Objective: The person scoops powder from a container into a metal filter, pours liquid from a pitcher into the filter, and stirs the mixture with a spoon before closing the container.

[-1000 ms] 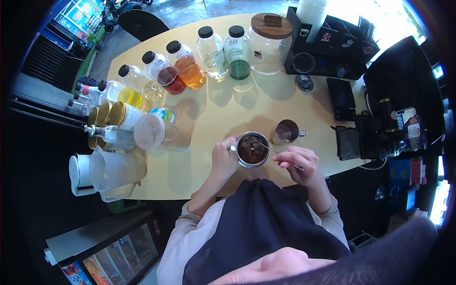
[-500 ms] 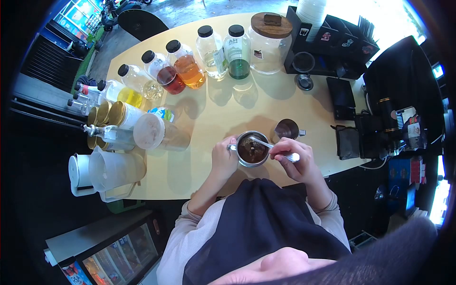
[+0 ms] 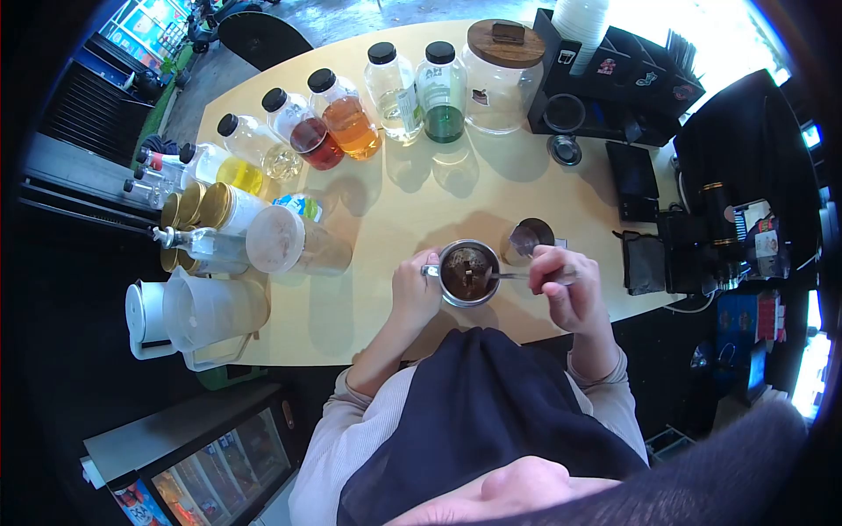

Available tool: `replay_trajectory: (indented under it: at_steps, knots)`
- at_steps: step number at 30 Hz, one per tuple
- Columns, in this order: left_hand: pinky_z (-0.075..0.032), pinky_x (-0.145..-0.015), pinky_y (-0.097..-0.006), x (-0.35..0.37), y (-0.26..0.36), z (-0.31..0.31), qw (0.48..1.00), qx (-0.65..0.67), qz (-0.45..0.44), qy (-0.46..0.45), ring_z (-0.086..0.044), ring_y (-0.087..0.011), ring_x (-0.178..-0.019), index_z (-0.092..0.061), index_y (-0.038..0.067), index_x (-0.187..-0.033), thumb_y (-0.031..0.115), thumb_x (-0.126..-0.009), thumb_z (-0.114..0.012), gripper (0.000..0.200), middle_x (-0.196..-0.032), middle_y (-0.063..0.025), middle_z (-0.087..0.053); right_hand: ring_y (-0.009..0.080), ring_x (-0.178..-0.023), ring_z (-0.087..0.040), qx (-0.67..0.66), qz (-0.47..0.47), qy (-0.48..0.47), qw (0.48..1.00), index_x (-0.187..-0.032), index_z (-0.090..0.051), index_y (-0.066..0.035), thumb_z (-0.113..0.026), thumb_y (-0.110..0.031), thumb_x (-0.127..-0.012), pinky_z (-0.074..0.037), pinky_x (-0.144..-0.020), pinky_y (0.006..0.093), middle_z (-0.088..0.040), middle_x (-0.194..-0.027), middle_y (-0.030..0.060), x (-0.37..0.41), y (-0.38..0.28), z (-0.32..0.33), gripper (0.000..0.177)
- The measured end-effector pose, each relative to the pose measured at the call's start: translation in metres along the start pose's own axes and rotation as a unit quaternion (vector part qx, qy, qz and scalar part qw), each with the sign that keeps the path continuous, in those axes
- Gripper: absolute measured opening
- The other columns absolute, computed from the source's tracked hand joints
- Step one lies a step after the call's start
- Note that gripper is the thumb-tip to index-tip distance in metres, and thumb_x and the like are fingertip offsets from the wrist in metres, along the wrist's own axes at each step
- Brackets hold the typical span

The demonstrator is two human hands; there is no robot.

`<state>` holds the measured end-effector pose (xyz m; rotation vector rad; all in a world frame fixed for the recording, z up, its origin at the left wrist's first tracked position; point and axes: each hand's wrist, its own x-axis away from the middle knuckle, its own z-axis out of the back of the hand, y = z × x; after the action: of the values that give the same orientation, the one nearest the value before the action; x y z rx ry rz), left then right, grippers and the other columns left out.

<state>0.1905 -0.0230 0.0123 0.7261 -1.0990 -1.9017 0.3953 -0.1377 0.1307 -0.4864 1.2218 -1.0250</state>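
Note:
A round metal cup (image 3: 468, 300) holding a dark brown, speckled liquid stands on the table in front of my body. My left hand (image 3: 416, 287) is closed on the cup's handle at its left side. In my right hand (image 3: 568, 286), to the right of the cup, I pinch a metal spoon (image 3: 514, 276) whose far end dips into the liquid. Just behind my right hand stands a second metal cup (image 3: 531, 235), partly hidden; what it holds cannot be made out.
Capped bottles (image 3: 353, 130) of coloured liquids and a wood-lidded jar (image 3: 502, 92) line the table's (image 3: 395, 206) far side. Plastic pitchers (image 3: 215, 309) and a powder container (image 3: 317, 248) stand left. A black organiser (image 3: 605, 114) and black machine (image 3: 688, 250) stand right.
My right hand has moved slightly right and away from the cup, and the spoon now lies more level, its tip nearer the cup's right side. My left hand stays on the handle.

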Motion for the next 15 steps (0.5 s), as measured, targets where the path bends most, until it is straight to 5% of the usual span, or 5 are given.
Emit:
replay_trajectory:
  at_steps: [15]
  knots:
    - [-0.052,-0.072,-0.0469,0.0,-0.003,0.001,1.0,-0.017,0.004,-0.009,-0.066,-0.0444,-0.083,-0.071,-0.001,-0.099,0.036,-0.102,-0.035,0.052,-0.087,-0.0242,-0.069,0.0255,-0.062,-0.058,0.073,0.032,0.005,0.997,-0.094,-0.058,0.0,-0.067,-0.017,-0.093,-0.047,-0.057,0.0341,-0.063,-0.078,0.0092,0.002,0.013,-0.009,0.019]
